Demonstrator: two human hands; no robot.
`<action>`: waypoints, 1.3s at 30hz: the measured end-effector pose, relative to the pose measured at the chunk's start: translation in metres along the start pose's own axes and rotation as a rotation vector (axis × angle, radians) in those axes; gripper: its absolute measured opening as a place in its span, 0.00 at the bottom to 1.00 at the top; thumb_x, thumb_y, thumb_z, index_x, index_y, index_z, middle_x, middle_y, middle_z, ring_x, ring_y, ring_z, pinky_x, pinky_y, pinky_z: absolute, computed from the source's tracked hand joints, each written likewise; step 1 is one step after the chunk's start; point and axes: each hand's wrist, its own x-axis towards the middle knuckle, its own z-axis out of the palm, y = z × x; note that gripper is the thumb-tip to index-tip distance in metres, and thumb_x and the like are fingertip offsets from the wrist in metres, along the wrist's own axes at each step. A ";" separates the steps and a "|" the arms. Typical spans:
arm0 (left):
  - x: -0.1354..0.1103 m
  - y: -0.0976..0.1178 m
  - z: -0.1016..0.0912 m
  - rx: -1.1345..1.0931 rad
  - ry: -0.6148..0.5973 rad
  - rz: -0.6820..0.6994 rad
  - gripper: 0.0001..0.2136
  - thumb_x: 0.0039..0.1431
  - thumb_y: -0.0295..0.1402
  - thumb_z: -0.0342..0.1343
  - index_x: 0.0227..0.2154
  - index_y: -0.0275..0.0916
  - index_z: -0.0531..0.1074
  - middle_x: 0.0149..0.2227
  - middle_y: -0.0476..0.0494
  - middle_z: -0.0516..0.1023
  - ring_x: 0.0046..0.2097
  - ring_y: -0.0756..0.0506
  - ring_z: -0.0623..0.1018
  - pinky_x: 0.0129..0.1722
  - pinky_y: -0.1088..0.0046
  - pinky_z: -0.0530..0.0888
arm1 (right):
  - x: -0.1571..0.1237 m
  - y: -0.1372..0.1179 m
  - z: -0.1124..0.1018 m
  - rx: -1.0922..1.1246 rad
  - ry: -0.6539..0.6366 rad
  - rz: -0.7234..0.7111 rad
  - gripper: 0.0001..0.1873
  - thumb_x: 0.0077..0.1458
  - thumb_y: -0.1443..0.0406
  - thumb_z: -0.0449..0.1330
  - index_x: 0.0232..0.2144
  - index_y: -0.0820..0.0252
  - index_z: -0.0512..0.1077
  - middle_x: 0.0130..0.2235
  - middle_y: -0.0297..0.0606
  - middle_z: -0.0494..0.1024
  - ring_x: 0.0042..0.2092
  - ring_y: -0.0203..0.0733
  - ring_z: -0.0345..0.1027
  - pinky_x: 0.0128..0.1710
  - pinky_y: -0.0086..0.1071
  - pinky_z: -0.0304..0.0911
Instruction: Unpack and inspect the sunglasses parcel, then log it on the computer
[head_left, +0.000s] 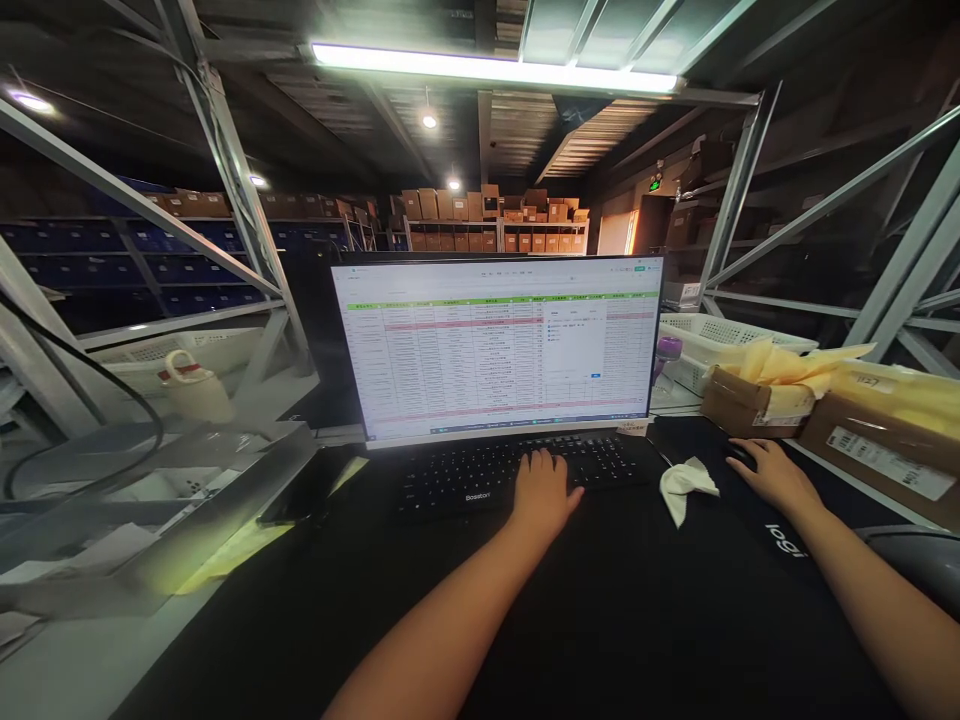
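My left hand (541, 488) rests on the right part of a black keyboard (450, 478), fingers stretched over the keys and thumb apart. It holds nothing. Over a dark computer mouse (741, 456) on the black desk mat, my right hand (776, 478) lies with its fingers around it; the palm hides part of the mouse. Behind the keyboard stands a monitor (450, 370), lit with a spreadsheet that has a green header row and pinkish rows. A small pop-up panel covers part of the sheet at the right. The text is too small to read.
Between keyboard and mouse lies a crumpled white tissue (686, 485). Cardboard boxes (877, 450) with yellow packets and a white basket (739, 335) stand at the right. A clear tray (225, 500) with papers and a cream jug (195, 390) are at the left. Metal frames flank the desk.
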 end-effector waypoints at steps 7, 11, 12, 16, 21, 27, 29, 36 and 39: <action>-0.001 0.000 0.002 0.003 0.015 0.001 0.27 0.67 0.49 0.52 0.59 0.31 0.70 0.62 0.26 0.71 0.63 0.32 0.70 0.65 0.52 0.64 | -0.002 -0.006 -0.007 -0.006 -0.011 0.013 0.30 0.57 0.48 0.51 0.54 0.56 0.76 0.54 0.50 0.74 0.56 0.57 0.70 0.56 0.50 0.67; 0.000 0.000 0.003 0.009 0.017 -0.002 0.27 0.68 0.49 0.51 0.59 0.32 0.70 0.62 0.27 0.71 0.63 0.32 0.70 0.65 0.52 0.64 | -0.005 -0.011 -0.014 -0.022 -0.029 0.048 0.31 0.57 0.48 0.51 0.55 0.55 0.76 0.54 0.50 0.74 0.53 0.58 0.71 0.54 0.52 0.69; 0.001 0.000 0.003 0.010 0.016 -0.002 0.27 0.68 0.49 0.52 0.59 0.32 0.70 0.62 0.27 0.71 0.62 0.32 0.70 0.65 0.52 0.64 | -0.006 -0.012 -0.015 -0.023 -0.028 0.052 0.30 0.57 0.49 0.51 0.55 0.55 0.76 0.55 0.50 0.74 0.53 0.58 0.71 0.54 0.51 0.69; 0.001 -0.001 0.003 0.016 0.013 0.003 0.27 0.68 0.49 0.52 0.59 0.32 0.70 0.62 0.27 0.72 0.62 0.33 0.70 0.64 0.53 0.64 | -0.006 -0.016 -0.017 -0.022 -0.016 0.053 0.29 0.56 0.51 0.52 0.54 0.55 0.76 0.54 0.49 0.74 0.54 0.55 0.71 0.55 0.48 0.68; 0.001 0.000 0.002 0.020 0.006 0.003 0.27 0.67 0.49 0.52 0.59 0.31 0.70 0.62 0.26 0.71 0.62 0.33 0.70 0.65 0.52 0.64 | -0.005 -0.016 -0.016 -0.016 -0.011 0.038 0.29 0.56 0.51 0.52 0.53 0.56 0.77 0.53 0.49 0.74 0.54 0.55 0.71 0.56 0.48 0.67; 0.001 0.000 0.001 0.015 0.007 0.007 0.27 0.67 0.49 0.52 0.59 0.31 0.70 0.61 0.26 0.72 0.61 0.33 0.71 0.64 0.52 0.65 | -0.005 -0.016 -0.014 -0.017 0.010 0.027 0.28 0.56 0.50 0.52 0.53 0.54 0.77 0.52 0.48 0.75 0.52 0.55 0.71 0.55 0.48 0.68; 0.002 0.000 0.002 0.013 0.006 0.007 0.27 0.67 0.48 0.52 0.58 0.31 0.70 0.61 0.25 0.72 0.61 0.32 0.71 0.65 0.51 0.64 | -0.005 -0.015 -0.014 -0.017 0.015 0.017 0.28 0.56 0.50 0.52 0.53 0.53 0.77 0.52 0.47 0.75 0.52 0.54 0.71 0.54 0.48 0.68; 0.002 0.000 0.004 0.005 0.014 0.001 0.26 0.68 0.48 0.52 0.59 0.34 0.70 0.62 0.27 0.72 0.62 0.32 0.70 0.64 0.50 0.65 | -0.007 -0.016 -0.016 -0.029 -0.002 0.038 0.29 0.57 0.49 0.51 0.54 0.53 0.76 0.54 0.47 0.74 0.54 0.54 0.71 0.56 0.48 0.68; 0.001 0.000 0.004 0.002 0.012 -0.003 0.26 0.67 0.48 0.52 0.59 0.33 0.70 0.62 0.27 0.72 0.62 0.32 0.70 0.65 0.51 0.64 | -0.007 -0.020 -0.020 -0.030 -0.023 0.042 0.29 0.57 0.51 0.52 0.56 0.54 0.75 0.55 0.48 0.74 0.53 0.54 0.71 0.55 0.48 0.69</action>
